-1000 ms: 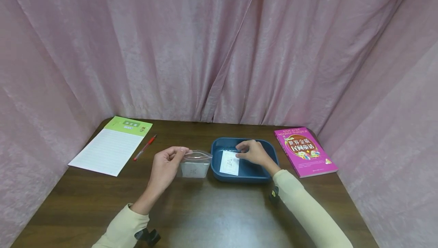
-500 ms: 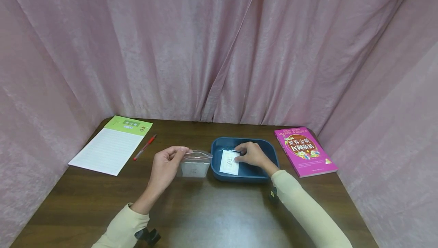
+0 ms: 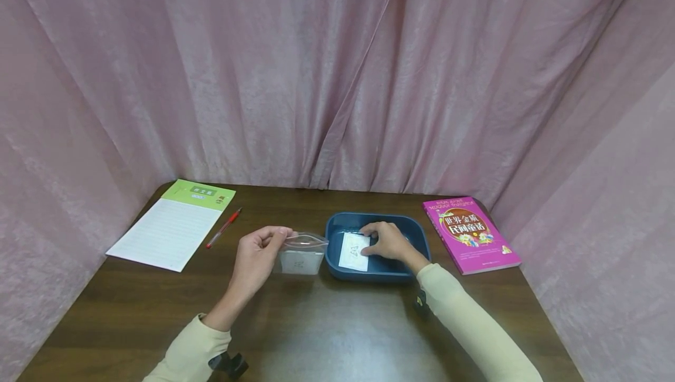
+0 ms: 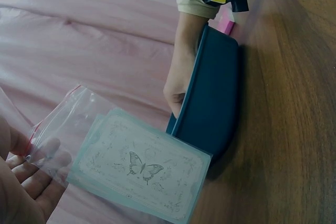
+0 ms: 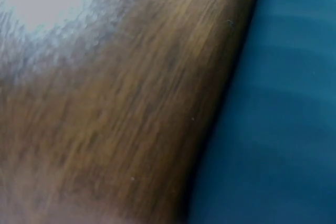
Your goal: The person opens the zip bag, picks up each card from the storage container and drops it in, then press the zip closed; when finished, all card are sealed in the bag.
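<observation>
Bag (image 4: 94, 145) clear, red zip, butterfly card (image 4: 142, 169) inside.

This looks like a small recording booth set up for filming, not a real room in a home. Pink curtains (image 3: 337, 71) hang close on 3 sides of a brown wooden table (image 3: 316, 335). On the table lie a lined writing pad (image 3: 169, 231), a red pen (image 3: 224, 227) and a pink book (image 3: 470, 233), like at a study desk.
</observation>
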Demonstrator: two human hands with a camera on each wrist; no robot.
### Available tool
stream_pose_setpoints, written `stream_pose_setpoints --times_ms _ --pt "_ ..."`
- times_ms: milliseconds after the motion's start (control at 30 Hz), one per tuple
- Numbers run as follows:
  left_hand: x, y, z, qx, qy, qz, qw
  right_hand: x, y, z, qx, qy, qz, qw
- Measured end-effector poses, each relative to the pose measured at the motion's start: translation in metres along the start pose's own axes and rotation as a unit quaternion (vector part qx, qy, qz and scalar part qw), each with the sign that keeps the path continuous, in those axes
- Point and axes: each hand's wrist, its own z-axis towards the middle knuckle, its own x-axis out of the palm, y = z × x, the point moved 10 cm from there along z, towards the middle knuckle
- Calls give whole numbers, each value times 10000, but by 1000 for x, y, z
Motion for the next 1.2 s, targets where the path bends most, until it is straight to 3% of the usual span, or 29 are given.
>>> stream_pose_setpoints --times_ms 233,500,900,1200 --pt "0 2 2 -34 17 0 10000 -6 0 0 101 -246 151 9995" --pt "1 0 1 -34 41 -69 10000 -20 -3 -2 148 -550 808 9951" --pt "1 1 2 -117 83 -77 9999 -34 7 -12 167 -295 1284 9911" --pt "1 3 3 -106 58 -43 9999 -46 17 -23 14 -442 1423 9888"
